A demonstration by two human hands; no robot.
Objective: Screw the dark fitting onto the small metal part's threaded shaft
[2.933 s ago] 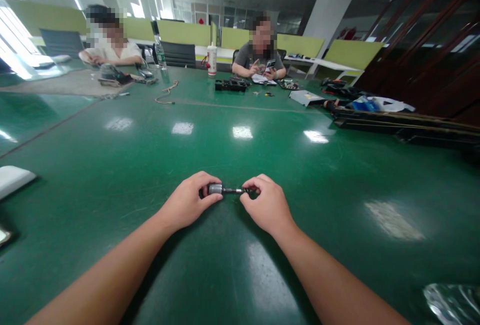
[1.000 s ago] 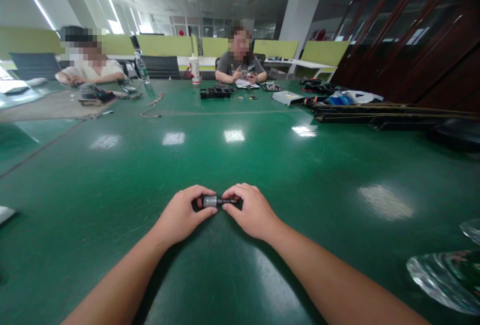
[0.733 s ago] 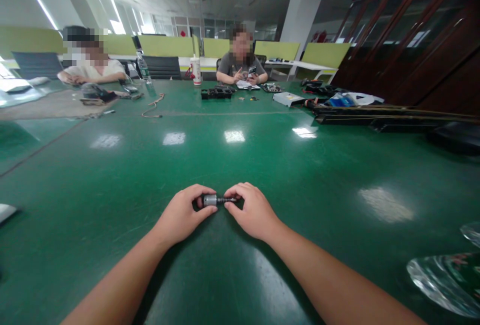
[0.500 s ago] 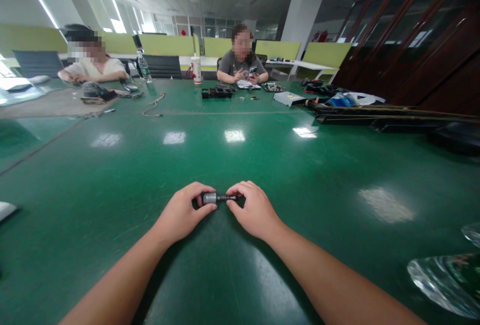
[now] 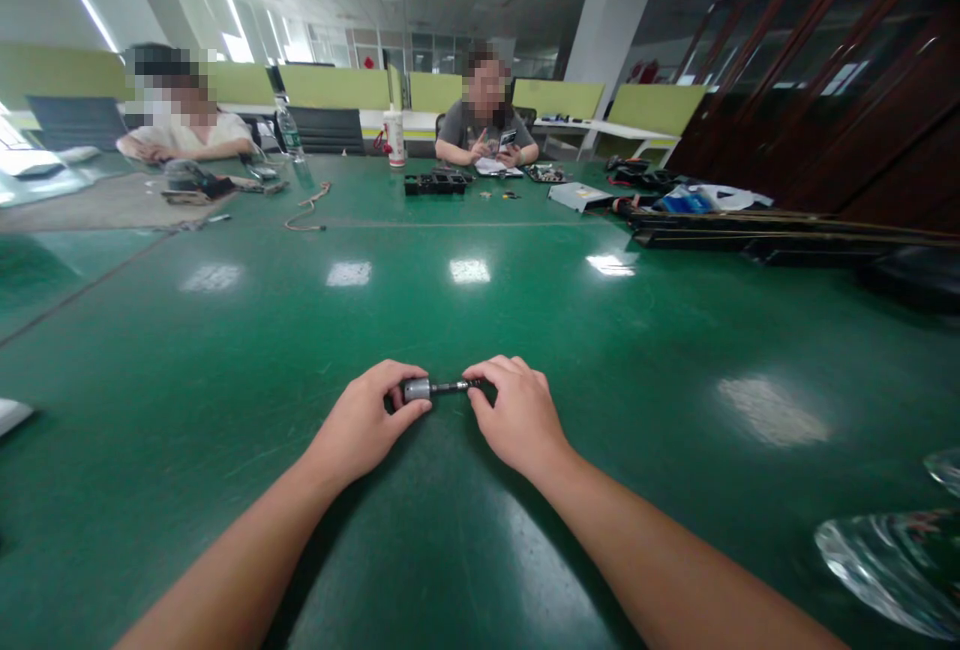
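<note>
A small silver motor-like cylinder (image 5: 418,389) lies sideways just above the green table (image 5: 465,315). My left hand (image 5: 369,418) is closed around it, thumb in front and fingers behind. From its right end a thin dark shaft (image 5: 448,387) points toward my right hand (image 5: 519,412). The thumb and fingers of that hand pinch a small dark ridged piece (image 5: 473,384) at the shaft's far end. Whether this piece is a spring or a worm gear, I cannot make out. The fingertips partly cover it.
A clear plastic bottle (image 5: 892,570) lies at the lower right. Across the table sit two people, one holding a phone (image 5: 508,139). Along the far side are a black part (image 5: 435,184), a cord (image 5: 306,207), a white bottle (image 5: 395,138) and long dark bars (image 5: 697,229).
My right hand has shifted slightly right, and the dark ridged piece has moved away from the cylinder with it. More bare shaft shows between my hands. My left hand is nearly still.
</note>
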